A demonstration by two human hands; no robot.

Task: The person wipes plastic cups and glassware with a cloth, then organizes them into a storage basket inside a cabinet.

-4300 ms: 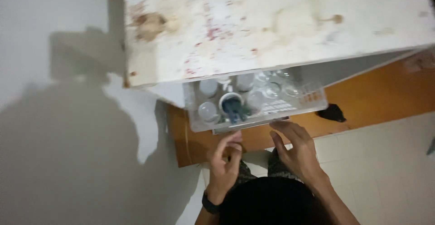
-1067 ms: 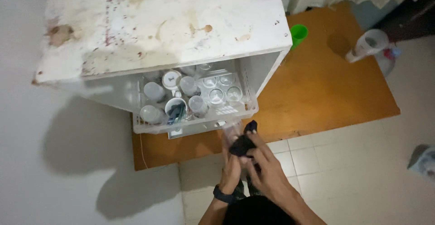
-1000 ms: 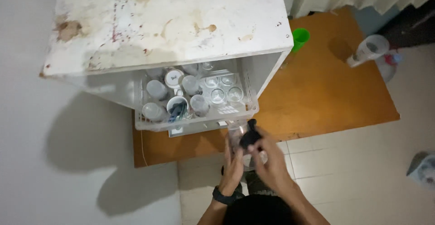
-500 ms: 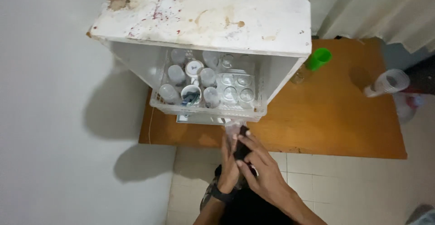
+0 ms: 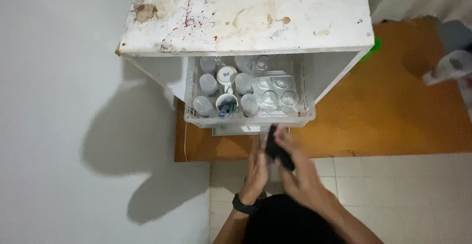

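A dark cloth (image 5: 278, 150) sits bunched between both hands just in front of the pulled-out basket (image 5: 248, 117) of glasses, the left hand (image 5: 257, 167) and right hand (image 5: 295, 170) closing their fingers around it as though wiping something hidden inside.

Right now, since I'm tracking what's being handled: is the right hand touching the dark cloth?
Touching. The head view shows the right hand closed around the dark cloth, with the left hand pressed against it, just below the clear drawer.

hands (image 5: 278, 163) blurred; dark thing (image 5: 276, 150) btwn them unclear.
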